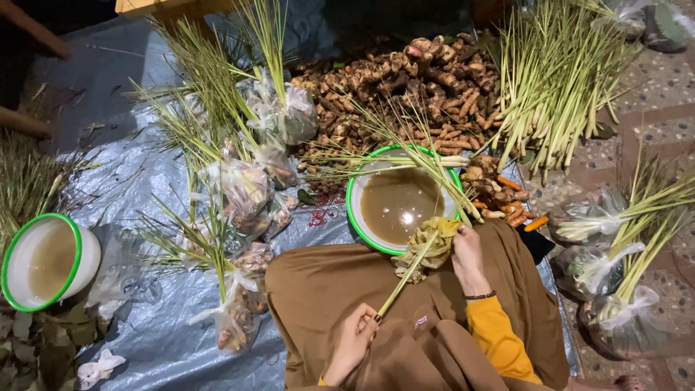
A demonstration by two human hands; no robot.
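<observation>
Left hand (352,340) grip clamped on near end of lemongrass stalk (409,268), over lap. Right hand (467,257) fingers closed around leaf bundle (428,242) wrapped on stalk, just beside near rim of green-rimmed bowl (352,199) of brown water. Bagged bundles (242,192) left on tarp (137,181); root pile (405,87) far.

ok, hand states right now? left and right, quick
Left hand: closed on the lower end of the lemongrass stalk.
Right hand: closed on the yellowish leaf bundle around that stalk.
</observation>
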